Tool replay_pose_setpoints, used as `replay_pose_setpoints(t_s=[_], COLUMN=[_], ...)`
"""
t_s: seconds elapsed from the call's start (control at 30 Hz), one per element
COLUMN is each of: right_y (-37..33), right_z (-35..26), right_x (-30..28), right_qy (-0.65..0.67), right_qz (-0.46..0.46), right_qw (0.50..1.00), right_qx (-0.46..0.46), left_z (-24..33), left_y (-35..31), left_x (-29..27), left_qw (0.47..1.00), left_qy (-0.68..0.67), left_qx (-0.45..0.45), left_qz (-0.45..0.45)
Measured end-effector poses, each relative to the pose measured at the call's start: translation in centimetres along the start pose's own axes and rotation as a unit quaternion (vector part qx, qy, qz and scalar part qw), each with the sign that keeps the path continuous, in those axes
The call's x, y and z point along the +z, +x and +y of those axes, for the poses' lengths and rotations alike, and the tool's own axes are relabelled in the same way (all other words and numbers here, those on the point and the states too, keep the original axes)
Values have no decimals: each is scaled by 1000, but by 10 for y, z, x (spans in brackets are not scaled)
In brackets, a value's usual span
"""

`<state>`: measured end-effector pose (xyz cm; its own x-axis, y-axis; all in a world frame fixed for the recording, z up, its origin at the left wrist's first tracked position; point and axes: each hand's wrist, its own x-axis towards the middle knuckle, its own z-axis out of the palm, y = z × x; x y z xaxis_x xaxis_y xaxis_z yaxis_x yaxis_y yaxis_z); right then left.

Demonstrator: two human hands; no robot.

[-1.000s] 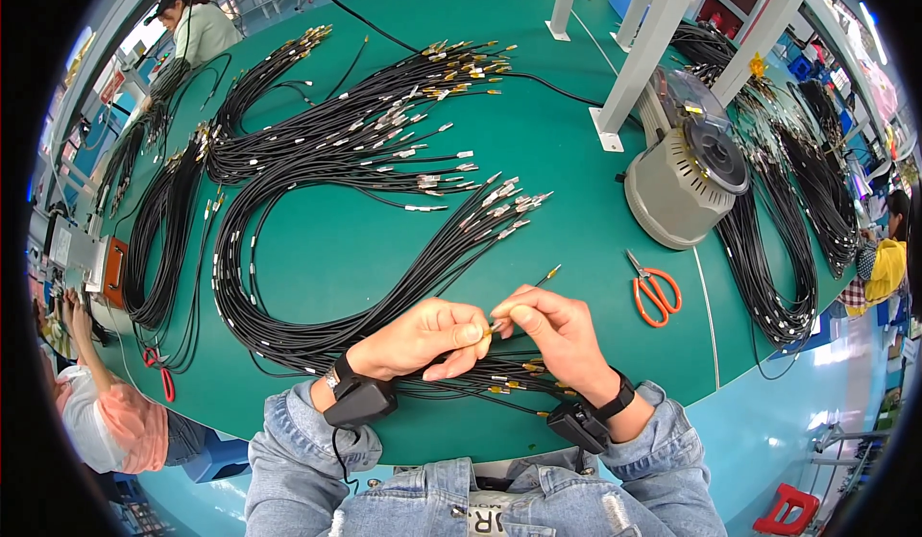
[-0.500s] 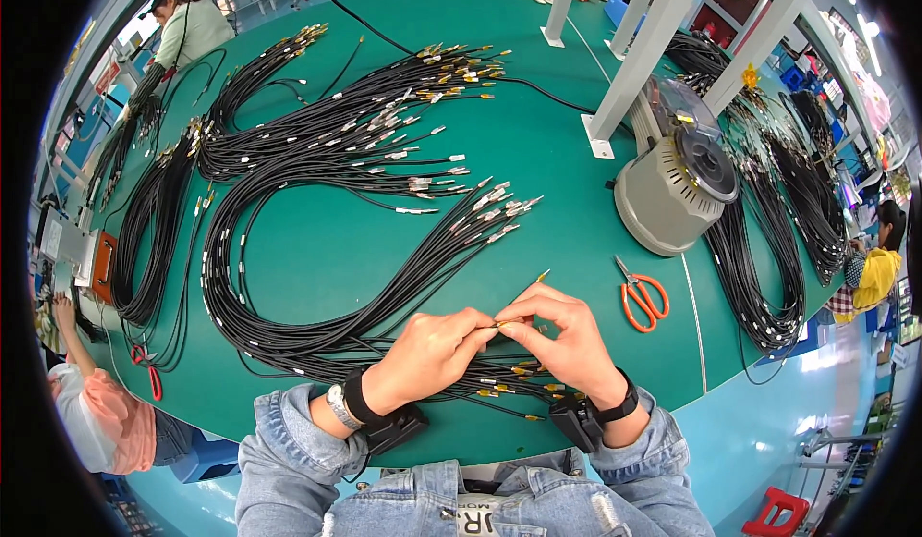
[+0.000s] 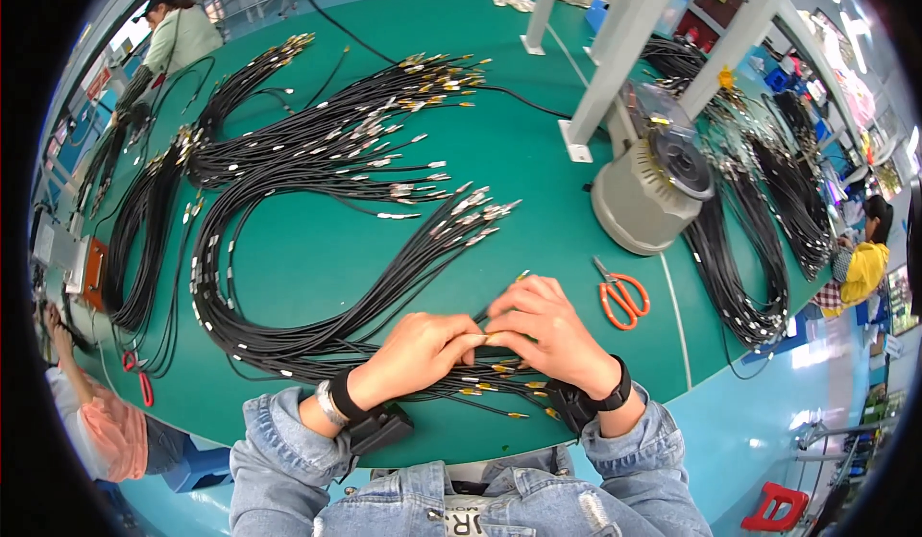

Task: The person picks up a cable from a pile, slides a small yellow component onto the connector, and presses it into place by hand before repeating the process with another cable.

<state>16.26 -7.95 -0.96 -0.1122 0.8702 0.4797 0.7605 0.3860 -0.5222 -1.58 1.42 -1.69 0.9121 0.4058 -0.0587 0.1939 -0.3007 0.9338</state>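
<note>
My left hand (image 3: 423, 353) and my right hand (image 3: 549, 337) meet at the fingertips, both closed in a pinch over the front of the table. Between them runs a thin black cable, mostly hidden by the fingers. A yellowish cable tip (image 3: 521, 276) pokes out beyond my right hand. Under and around my hands lie more black cables (image 3: 488, 404) with gold and white-labelled ends. These belong to a thick, curved cable bundle (image 3: 213, 282) that sweeps round to the left, its other labelled ends (image 3: 480, 215) fanned out beyond my hands.
Orange-handled cutters (image 3: 624, 297) lie to the right. Behind them stands a grey round machine (image 3: 642, 206) beside metal posts (image 3: 605, 76). More cable bundles (image 3: 738, 287) hang over the right table edge. Red-handled scissors (image 3: 139, 378) lie at left. Co-workers (image 3: 106, 412) sit around the green table (image 3: 317, 268).
The view has shifted slightly, moving the table's contents leftward. My fingers have closed more tightly together, and the right-hand fingers now curl over the cable between my hands.
</note>
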Motion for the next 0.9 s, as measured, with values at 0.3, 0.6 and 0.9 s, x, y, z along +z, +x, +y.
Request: replay_pose_setpoints(t_s=[0.3,0.6,0.9], right_y=[-25,8,8], right_z=[52,76,100], right_x=[-82,-107,-97], right_qy=[175,416,578], right_qz=[273,420,456], right_qw=[893,719,607], right_qx=[313,365,300], left_z=[-3,-25,-28], left_y=[33,44,43], left_x=[-27,-28,-33], left_qw=[849,847,844], left_qy=[438,474,425], left_qx=[128,40,108], left_qz=[266,238,308])
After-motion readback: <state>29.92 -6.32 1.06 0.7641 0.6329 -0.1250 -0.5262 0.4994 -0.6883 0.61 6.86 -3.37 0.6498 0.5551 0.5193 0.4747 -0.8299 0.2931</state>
